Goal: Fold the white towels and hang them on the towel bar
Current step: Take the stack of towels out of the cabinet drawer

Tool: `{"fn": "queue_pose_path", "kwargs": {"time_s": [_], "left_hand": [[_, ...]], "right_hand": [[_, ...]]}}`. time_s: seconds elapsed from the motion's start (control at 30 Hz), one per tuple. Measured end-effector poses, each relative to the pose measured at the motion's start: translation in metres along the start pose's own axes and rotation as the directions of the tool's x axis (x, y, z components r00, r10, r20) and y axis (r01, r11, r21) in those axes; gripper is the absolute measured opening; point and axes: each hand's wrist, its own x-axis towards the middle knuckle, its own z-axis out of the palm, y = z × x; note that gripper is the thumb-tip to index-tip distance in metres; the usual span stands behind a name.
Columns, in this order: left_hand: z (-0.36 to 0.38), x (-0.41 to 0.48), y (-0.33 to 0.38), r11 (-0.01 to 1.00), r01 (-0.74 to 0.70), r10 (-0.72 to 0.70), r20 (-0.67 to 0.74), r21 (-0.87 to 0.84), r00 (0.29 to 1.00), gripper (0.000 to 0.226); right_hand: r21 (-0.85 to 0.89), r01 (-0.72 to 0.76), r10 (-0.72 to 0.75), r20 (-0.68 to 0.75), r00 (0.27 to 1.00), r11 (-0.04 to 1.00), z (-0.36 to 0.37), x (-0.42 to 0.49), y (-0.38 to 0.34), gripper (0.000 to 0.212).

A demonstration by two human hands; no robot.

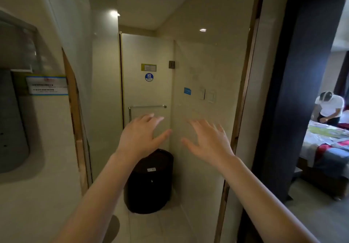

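A bare metal towel bar (147, 106) runs across the glass shower door straight ahead, with nothing hanging on it. No white towel shows anywhere in view. My left hand (140, 136) is stretched forward just below the bar, palm down, fingers spread, holding nothing. My right hand (207, 141) is raised beside it to the right, fingers also apart and empty, in front of the tiled wall.
A black round bin (150, 182) stands on the floor under my hands. The shower door carries a blue pull sticker (149, 77). The wooden door frame (239, 114) is on the right; beyond it a person (330, 108) bends over a bed (328, 144).
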Motion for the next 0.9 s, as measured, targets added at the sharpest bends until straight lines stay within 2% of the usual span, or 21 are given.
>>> {"fn": "queue_pose_path", "kwargs": {"time_s": [0.17, 0.43, 0.6, 0.77, 0.9], "left_hand": [[0.016, 0.006, 0.006, 0.998, 0.036, -0.038, 0.037, 0.055, 0.999, 0.087], [0.037, 0.025, -0.002, 0.99, 0.074, -0.075, 0.006, 0.121, 0.997, 0.065], [0.058, 0.05, -0.019, 0.984, 0.115, -0.116, -0.002, 0.134, 0.993, 0.083], [0.082, 0.083, -0.034, 0.983, 0.128, -0.127, -0.018, 0.13, 0.992, 0.085], [0.102, 0.121, -0.048, 0.984, 0.131, -0.127, -0.04, 0.12, 0.991, 0.068]], "right_hand": [[0.017, 0.05, -0.05, -0.032, 0.998, 0.999, 0.01, 0.009, 0.018, 0.071], [0.022, 0.102, -0.101, -0.049, 0.994, 0.995, 0.033, 0.045, 0.034, 0.071], [0.017, 0.108, -0.107, -0.06, 0.992, 0.994, 0.049, 0.078, 0.045, 0.068], [0.023, 0.116, -0.115, -0.055, 0.992, 0.993, 0.073, 0.114, 0.061, 0.068], [0.007, 0.135, -0.134, -0.043, 0.99, 0.991, 0.092, 0.157, 0.074, 0.069]]}}
